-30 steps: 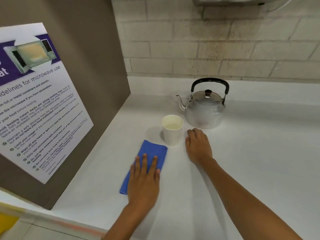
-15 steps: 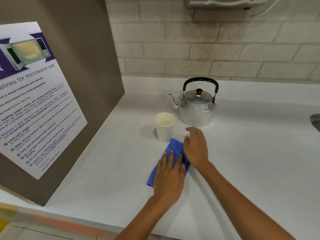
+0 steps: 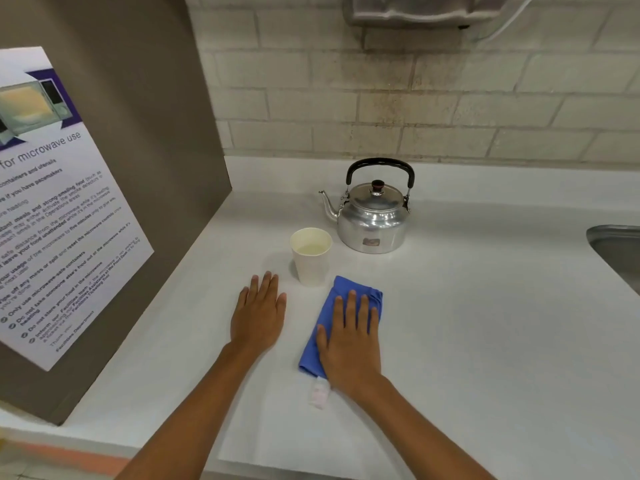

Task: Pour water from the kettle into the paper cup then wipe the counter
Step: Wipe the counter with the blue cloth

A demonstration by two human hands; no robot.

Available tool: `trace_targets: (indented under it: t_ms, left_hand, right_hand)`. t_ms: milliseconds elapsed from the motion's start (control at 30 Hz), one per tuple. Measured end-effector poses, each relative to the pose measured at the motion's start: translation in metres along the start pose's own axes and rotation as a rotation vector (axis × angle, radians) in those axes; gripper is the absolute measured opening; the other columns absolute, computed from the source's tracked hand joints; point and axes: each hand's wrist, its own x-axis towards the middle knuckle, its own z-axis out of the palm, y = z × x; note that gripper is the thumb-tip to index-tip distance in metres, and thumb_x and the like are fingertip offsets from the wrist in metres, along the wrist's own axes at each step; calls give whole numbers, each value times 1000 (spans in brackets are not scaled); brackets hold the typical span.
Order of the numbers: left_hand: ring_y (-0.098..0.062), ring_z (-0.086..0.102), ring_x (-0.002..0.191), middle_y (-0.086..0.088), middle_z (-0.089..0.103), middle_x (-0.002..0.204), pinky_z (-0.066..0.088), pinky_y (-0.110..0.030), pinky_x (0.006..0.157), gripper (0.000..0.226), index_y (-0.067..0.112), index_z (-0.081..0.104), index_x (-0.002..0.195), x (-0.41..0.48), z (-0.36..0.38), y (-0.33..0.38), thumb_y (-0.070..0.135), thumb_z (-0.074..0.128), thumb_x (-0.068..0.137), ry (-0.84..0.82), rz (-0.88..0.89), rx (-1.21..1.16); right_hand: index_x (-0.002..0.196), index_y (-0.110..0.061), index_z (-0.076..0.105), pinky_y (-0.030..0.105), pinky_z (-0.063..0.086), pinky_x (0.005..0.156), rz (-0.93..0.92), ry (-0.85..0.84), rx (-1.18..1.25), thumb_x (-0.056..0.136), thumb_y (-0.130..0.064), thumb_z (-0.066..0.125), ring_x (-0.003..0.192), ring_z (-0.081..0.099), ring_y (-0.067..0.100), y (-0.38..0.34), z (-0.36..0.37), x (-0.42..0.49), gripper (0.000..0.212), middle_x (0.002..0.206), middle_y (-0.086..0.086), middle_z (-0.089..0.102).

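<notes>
A silver kettle with a black handle stands upright near the back of the white counter, spout pointing left. Just in front of its spout stands a white paper cup with liquid in it. A folded blue cloth lies flat right of the cup, a white tag sticking out at its near end. My right hand presses flat on the cloth, fingers spread. My left hand rests flat on the bare counter left of the cup, holding nothing.
A brown side panel with a microwave-use poster closes off the left. A metal sink starts at the right edge. A tiled wall runs behind, with a wall-mounted unit above.
The cloth slid right from under my left hand to under my right hand. My left hand came off it and now lies on the counter left of the cup.
</notes>
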Motion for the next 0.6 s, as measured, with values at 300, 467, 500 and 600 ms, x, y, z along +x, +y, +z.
trace_targets:
  t_ms: [300,467,500,600]
  left_hand:
    - [-21,-2,144,-2,2,157,0,-33,116,53,16,0,145,0,4,-1,36,13,98,-4,12,23]
    - [-20,-3,144,-1,1,157,-1,-33,116,53,15,0,145,1,6,-3,35,13,98,-6,24,19]
    - [-20,-3,144,-1,1,157,-1,-33,116,53,15,0,145,1,6,-3,35,13,98,-2,26,17]
    - [-20,-4,144,-1,1,157,-1,-33,117,53,15,0,145,0,6,-2,35,13,98,5,25,19]
  right_hand:
    - [147,-8,-1,45,-1,119,-114,-102,-143,101,-30,19,145,-4,34,41,-19,81,54,159,13,-2]
    - [147,-20,1,32,-6,118,-372,-138,-86,101,-28,21,146,-7,19,74,-18,66,51,159,0,-2]
    - [147,-21,1,30,-7,117,-382,-135,-74,101,-28,21,146,-7,17,82,-19,62,50,159,-2,-2]
    - [147,-21,1,30,-6,118,-343,-137,-84,101,-27,22,146,-6,17,87,-21,70,50,159,-1,-2]
